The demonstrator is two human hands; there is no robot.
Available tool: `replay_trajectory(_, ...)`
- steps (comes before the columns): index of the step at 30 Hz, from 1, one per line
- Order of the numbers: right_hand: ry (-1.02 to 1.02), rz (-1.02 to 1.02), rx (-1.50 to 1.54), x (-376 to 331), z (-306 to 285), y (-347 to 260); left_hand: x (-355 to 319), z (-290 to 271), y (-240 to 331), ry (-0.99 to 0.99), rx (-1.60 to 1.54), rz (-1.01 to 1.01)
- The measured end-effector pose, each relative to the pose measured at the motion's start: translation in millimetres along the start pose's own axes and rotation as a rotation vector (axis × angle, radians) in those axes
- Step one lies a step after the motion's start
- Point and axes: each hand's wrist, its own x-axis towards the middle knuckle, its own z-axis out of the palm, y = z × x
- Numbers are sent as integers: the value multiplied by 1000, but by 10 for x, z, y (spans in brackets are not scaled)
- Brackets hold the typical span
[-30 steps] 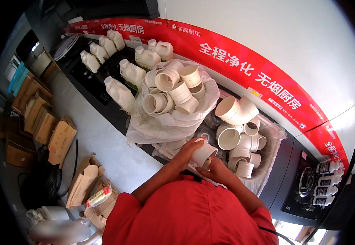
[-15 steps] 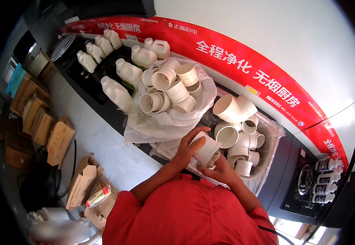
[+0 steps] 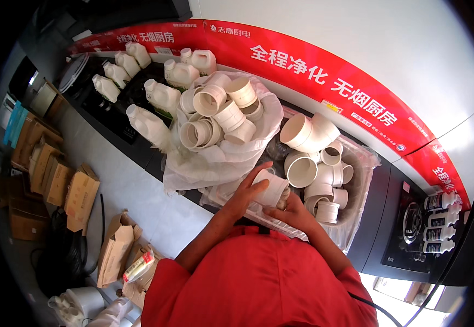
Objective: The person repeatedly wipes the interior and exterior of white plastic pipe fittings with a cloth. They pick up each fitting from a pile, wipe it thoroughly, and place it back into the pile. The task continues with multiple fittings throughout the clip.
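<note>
The person in a red top stood at the dark surface point(image 3: 139, 144). The left hand point(image 3: 246, 192) wrapped its fingers around a white plastic pipe fitting point(image 3: 271, 190), gripping it from the 9 o'clock side. The right hand point(image 3: 294, 211) cupped the fitting from below, at 5 o'clock, fingers closed against it. The fitting was held just above the near edge of a clear plastic bag point(image 3: 356, 180) of loose white fittings. At 11 o'clock lay a second bag of fittings point(image 3: 223, 117). Farther at 10 o'clock stood white plastic jugs point(image 3: 163, 97). A red banner point(image 3: 324, 76) ran along the wall at 12 o'clock.
</note>
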Motion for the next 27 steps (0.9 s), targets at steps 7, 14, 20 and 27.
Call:
replay_trajectory(7,72,37,127,-83,145,-125,-13,97,2,81,166,235)
replay_trajectory(14,-106,-339,-773,-70,49,2,-26,92,-11,115,-99,-122)
replay_trajectory(20,-172,-197,-626,-37,-11,-56,38,-71,-150,28,-113,-180)
replay_trajectory(27,-283,-13,-445,17,-234,-286,144,-79,1,-145,-212,-310)
